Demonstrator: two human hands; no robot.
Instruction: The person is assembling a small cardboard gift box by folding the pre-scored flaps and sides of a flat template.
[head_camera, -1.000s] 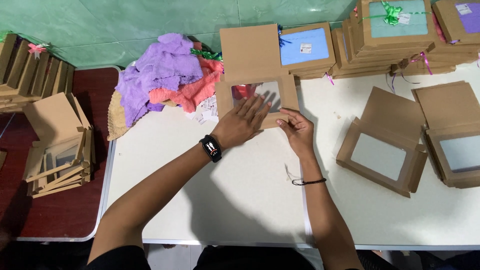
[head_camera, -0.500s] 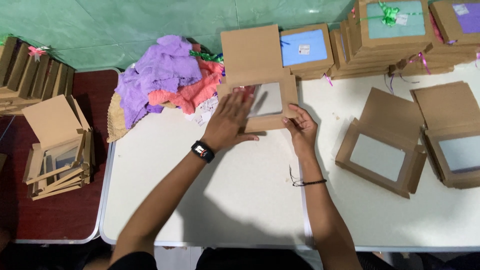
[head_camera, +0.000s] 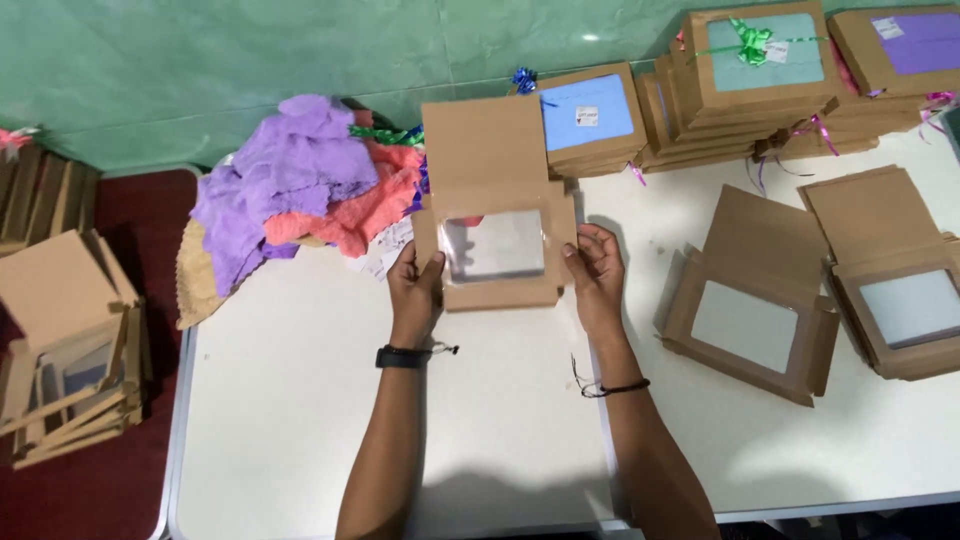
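A flat brown cardboard box (head_camera: 497, 200) with a clear window in its lid lies on the white table (head_camera: 300, 420), its plain flap pointing away from me. My left hand (head_camera: 413, 288) grips the box's left edge beside the window. My right hand (head_camera: 596, 272) grips its right edge. A black watch sits on my left wrist and a thin black cord on my right wrist.
A heap of purple and coral cloths (head_camera: 300, 185) lies at the far left of the table. Open windowed boxes (head_camera: 750, 300) rest at the right. Closed boxes with ribbons (head_camera: 750, 60) are stacked at the back. More cardboard boxes (head_camera: 65, 340) stand on the red floor at left.
My left hand has come off the top of the box lid and moved to its left edge. Both hands now hold the box by its sides, window facing up.
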